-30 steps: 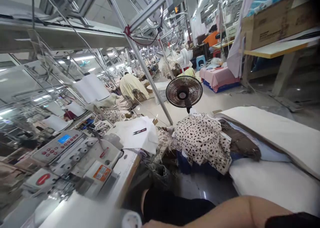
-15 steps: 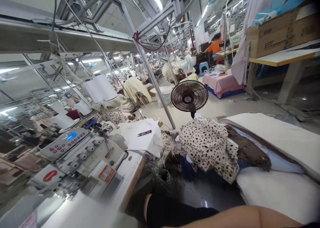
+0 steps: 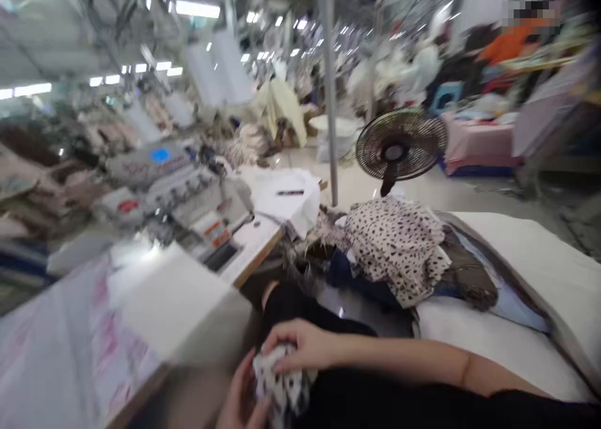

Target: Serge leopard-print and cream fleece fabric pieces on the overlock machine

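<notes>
A bunched piece of spotted fabric (image 3: 283,382), pale with dark dots, is held low over my lap at the bottom of the view. My right hand (image 3: 300,347) grips its top from the right, fingers curled round the cloth. On its left side my left hand (image 3: 244,397) has thumb and fingers closed on the same piece; motion blurs it. To the right, a heap of matching spotted fabric (image 3: 397,244) lies piled. At the left stands a sewing machine (image 3: 188,203) with a lit blue display.
White cloth on the table carries thread snips (image 3: 290,193). A black fan (image 3: 401,147) stands behind the heap, beside a metal pole (image 3: 330,103). White padded panels (image 3: 511,247) lie at right. A person in orange (image 3: 509,41) is far back.
The view has swung lower and leftward. Both hands now show at the bottom, holding the spotted fabric; before, only a forearm was visible there.
</notes>
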Motion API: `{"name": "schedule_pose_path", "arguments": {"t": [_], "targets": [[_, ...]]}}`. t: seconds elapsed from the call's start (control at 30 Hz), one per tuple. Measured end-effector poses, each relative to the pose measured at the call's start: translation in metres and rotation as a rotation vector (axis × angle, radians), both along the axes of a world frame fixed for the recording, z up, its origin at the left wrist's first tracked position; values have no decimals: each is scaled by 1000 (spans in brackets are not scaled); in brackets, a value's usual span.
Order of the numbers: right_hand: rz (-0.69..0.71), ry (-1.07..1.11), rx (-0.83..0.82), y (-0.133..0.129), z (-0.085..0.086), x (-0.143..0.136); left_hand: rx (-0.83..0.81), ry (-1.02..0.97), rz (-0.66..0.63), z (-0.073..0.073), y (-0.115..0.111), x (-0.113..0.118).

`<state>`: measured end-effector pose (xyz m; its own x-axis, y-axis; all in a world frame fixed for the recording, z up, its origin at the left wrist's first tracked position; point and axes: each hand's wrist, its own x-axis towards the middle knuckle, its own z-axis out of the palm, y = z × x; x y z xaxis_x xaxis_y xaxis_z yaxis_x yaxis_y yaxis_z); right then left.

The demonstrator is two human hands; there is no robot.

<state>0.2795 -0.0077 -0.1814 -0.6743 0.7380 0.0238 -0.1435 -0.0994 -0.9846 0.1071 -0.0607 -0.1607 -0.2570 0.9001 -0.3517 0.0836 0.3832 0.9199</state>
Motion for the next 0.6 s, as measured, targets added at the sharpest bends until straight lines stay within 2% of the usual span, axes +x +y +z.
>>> {"name": "schedule_pose_path", "arguments": {"t": [0.03, 0.07, 0.13, 0.23, 0.33, 0.43, 0.5, 0.6], "targets": [[-1, 1, 66, -2, 6, 2, -19, -11, -33, -7, -8, -1], [-2, 5, 123, -2, 10, 4, -2, 11, -134, -13, -14, -3], [7, 7, 199, -1, 13, 7, 31, 39, -250, -26, -19, -8], [29, 4, 268, -2, 10, 11, 31, -4, -321, -43, -22, -17], [29, -34, 366, -3, 5, 16, 64, 22, -249, -49, -25, -20], [3, -103, 413, -3, -1, 18, 148, 146, -96, -45, -27, -23], [-27, -142, 362, -2, -7, 19, 213, 238, -24, -39, -28, -26], [-87, -178, 255, 1, -19, 20, 336, 379, -14, -29, -28, -32]]}}
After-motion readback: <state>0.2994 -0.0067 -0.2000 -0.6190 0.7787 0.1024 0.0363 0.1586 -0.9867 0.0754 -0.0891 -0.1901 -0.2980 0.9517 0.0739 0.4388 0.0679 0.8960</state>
